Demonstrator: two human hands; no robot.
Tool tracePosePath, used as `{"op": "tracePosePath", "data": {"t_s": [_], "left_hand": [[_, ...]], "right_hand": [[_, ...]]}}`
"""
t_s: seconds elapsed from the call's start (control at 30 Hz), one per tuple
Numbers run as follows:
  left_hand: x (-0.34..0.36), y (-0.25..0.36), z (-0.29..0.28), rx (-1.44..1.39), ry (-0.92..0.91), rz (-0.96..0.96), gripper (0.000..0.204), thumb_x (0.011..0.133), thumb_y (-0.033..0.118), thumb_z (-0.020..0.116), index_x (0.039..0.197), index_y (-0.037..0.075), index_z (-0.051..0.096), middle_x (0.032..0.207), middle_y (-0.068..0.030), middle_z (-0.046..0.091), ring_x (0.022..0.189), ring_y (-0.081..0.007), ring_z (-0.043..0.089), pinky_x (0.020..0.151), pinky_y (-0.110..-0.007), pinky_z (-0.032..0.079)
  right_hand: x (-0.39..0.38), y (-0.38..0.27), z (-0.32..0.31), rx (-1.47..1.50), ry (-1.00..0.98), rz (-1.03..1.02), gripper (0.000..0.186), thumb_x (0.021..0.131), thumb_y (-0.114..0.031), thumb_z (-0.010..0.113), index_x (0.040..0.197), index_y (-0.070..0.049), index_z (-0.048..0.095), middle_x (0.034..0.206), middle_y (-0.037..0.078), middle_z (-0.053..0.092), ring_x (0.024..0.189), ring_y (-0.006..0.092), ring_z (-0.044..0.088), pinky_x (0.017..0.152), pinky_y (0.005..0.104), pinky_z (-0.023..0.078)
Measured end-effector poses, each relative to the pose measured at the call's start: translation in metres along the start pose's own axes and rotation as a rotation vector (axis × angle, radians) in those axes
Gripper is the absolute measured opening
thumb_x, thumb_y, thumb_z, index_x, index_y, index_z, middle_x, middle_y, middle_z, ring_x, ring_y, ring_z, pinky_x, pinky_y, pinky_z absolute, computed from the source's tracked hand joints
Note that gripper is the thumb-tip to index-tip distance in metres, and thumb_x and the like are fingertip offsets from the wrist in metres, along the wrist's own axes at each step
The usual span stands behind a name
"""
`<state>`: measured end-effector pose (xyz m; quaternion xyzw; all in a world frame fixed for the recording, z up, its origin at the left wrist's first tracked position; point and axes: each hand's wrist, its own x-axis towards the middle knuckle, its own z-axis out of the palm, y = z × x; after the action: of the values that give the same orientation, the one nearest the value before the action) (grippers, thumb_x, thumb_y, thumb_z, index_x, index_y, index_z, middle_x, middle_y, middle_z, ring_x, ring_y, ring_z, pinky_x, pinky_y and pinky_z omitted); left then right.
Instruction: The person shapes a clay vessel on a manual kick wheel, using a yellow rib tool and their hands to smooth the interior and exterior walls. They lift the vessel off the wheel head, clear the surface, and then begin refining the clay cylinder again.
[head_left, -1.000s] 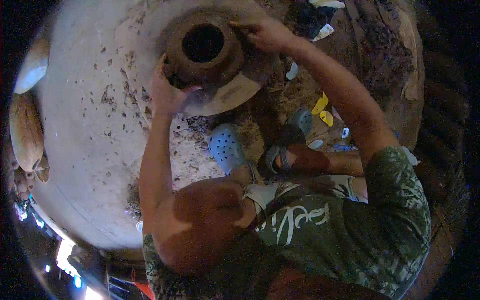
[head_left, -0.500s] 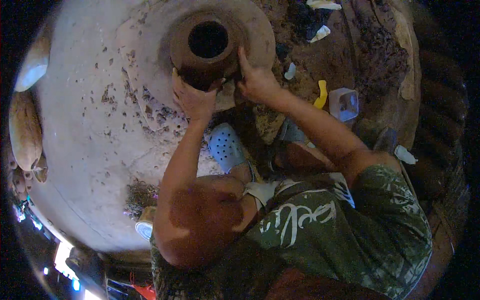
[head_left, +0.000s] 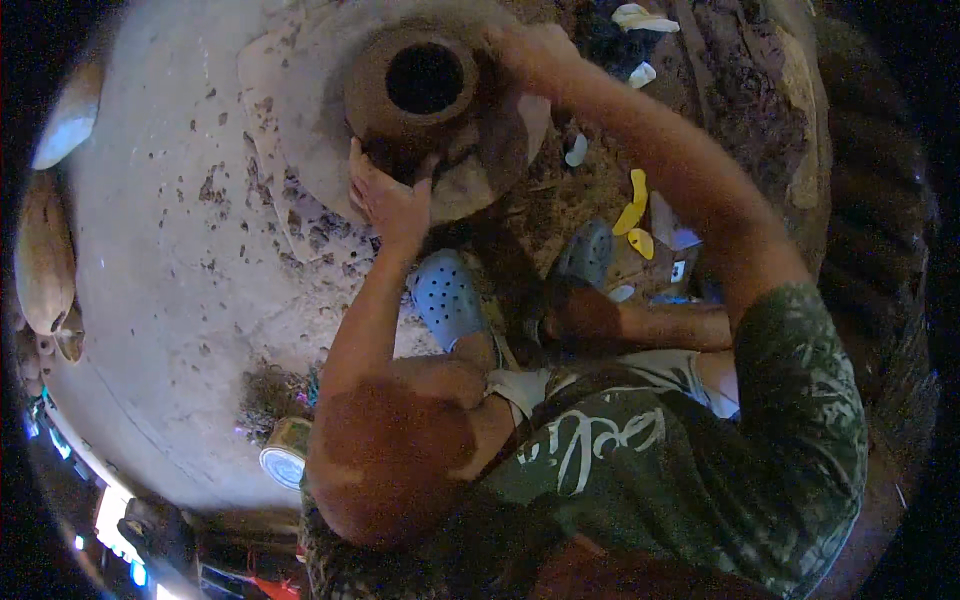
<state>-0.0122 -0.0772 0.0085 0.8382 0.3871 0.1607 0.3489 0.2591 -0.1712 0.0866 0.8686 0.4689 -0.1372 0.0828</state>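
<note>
A brown clay pot (head_left: 405, 125) with a round dark mouth stands on a broad round disc (head_left: 310, 130) smeared with pale clay. My left hand (head_left: 393, 205) rests against the pot's near left side, fingers and thumb spread. Stretched out to the far right, my right hand (head_left: 530, 55) is at the pot's right side, over the edge of the disc. It looks bent at the knuckles, but blur and shade hide its fingertips, so I cannot tell whether it touches the pot or holds anything.
My feet, in light blue clogs (head_left: 447, 297), are just below the disc. To the right lie yellow pieces (head_left: 632, 210), a clear container (head_left: 672, 225) and white scraps (head_left: 645, 18). A tin (head_left: 285, 453) stands lower left; long brown vessels (head_left: 45, 255) lie at the left edge.
My right hand has moved up and away along the pot's right side, its arm reaching farther. The left hand stays at the pot's near side. More of the yellow pieces now shows.
</note>
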Motion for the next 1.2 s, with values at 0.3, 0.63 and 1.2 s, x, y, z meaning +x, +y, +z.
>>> {"op": "tracePosePath", "data": {"t_s": [0.3, 0.63, 1.2], "left_hand": [[-0.002, -0.012, 0.007, 0.113, 0.141, 0.185, 0.123, 0.063, 0.06, 0.088, 0.145, -0.007, 0.025, 0.154, -0.0218, 0.034, 0.142, -0.0407, 0.032, 0.115, -0.056, 0.026], [-0.003, 0.002, 0.002, 0.074, 0.072, 0.111, 0.115, 0.07, 0.055, 0.086, 0.143, -0.009, 0.025, 0.157, -0.0216, 0.03, 0.142, -0.0403, 0.031, 0.115, -0.056, 0.025], [0.007, -0.034, 0.006, -0.045, 0.072, 0.194, 0.054, 0.097, 0.021, 0.054, 0.143, -0.004, 0.04, 0.142, -0.0235, 0.048, 0.128, -0.0425, 0.047, 0.109, -0.056, 0.03]], "right_hand": [[0.031, -0.002, 0.02, 0.347, -0.186, -0.044, 0.052, 0.101, -0.033, 0.061, 0.147, -0.018, 0.046, 0.133, 0.016, 0.059, 0.107, 0.0301, 0.065, 0.083, 0.0503, 0.054], [-0.07, -0.081, 0.075, -0.266, -0.119, -0.26, 0.025, 0.086, -0.022, 0.062, 0.099, -0.008, 0.078, 0.101, 0.021, 0.072, 0.086, 0.0365, 0.071, 0.062, 0.0577, 0.056], [-0.105, -0.028, 0.016, 0.459, 0.008, 0.159, 0.04, 0.098, -0.04, 0.059, 0.099, -0.001, 0.071, 0.091, 0.022, 0.069, 0.086, 0.0427, 0.068, 0.073, 0.05, 0.053]]}}
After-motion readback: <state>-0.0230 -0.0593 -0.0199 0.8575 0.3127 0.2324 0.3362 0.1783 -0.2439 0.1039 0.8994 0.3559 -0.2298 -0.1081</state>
